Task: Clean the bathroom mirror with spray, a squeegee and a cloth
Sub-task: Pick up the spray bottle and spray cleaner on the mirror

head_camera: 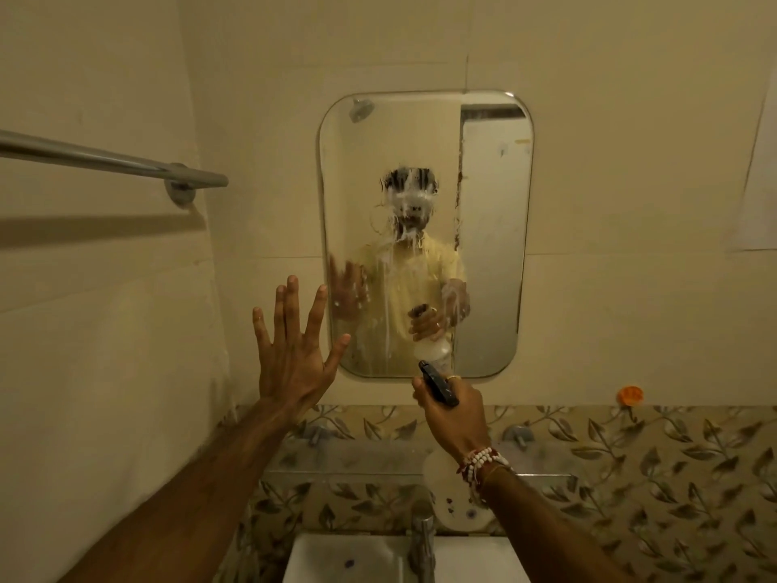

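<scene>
The rounded wall mirror carries white foam and drips across its middle and lower left. My right hand is closed around a spray bottle, whose black nozzle points at the mirror's bottom edge; the pale bottle body hangs below my wrist. My left hand is raised flat with fingers spread, just left of the mirror's lower left corner, holding nothing. No squeegee or cloth is in view.
A metal towel bar juts from the left wall. A glass shelf on brackets runs under the mirror, above a tap and white basin. An orange hook sticks to the right wall.
</scene>
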Motion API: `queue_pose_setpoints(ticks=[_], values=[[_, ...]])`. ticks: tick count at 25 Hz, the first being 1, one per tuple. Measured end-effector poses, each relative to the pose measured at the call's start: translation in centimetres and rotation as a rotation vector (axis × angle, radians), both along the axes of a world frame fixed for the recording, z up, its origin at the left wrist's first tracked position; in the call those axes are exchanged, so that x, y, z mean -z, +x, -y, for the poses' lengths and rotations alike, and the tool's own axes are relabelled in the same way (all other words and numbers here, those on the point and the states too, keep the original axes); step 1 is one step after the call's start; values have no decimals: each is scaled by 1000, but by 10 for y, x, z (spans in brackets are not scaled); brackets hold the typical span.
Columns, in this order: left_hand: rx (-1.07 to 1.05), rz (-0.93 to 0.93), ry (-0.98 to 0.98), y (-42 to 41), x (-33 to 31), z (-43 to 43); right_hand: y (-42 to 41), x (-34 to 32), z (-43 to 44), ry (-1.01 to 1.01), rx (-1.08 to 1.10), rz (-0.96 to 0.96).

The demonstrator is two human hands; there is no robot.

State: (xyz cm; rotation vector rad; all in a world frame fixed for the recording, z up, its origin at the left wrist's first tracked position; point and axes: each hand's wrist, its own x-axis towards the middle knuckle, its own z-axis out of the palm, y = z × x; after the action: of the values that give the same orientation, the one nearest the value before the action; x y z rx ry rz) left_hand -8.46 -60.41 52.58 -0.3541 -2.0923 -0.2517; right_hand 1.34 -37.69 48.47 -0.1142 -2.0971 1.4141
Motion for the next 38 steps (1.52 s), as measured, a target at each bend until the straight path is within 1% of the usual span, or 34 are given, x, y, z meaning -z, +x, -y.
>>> queue_pose_setpoints(ticks=[2,5,7,12,17,21,27,30,33,38], values=[[16,13,-3,1,5,-9,3,4,-6,16,14,-2],[43,24,-8,1,13,-22,6,12,-18,-42,80,21],[55,31,-14,0,15,-28,9,16,-27,-40,140,33],[97,69,-29,2,15,-50,16,24,-55,-65,189,28],[131,72,-41,5,16,-72,21,24,-86,-116,348,24],[149,60,-41,4,4,-83,19,-2,-97,-84,310,-8],[179,-47,-6,2,-34,-93,10,-81,-97,-88,364,-142],[164,-40,-3,3,-44,-90,9,-106,-83,-27,269,-148],[136,-30,-7,6,-42,-84,6,-114,-58,24,176,-129],[120,-33,-4,3,-37,-67,0,-107,-27,8,144,-153]])
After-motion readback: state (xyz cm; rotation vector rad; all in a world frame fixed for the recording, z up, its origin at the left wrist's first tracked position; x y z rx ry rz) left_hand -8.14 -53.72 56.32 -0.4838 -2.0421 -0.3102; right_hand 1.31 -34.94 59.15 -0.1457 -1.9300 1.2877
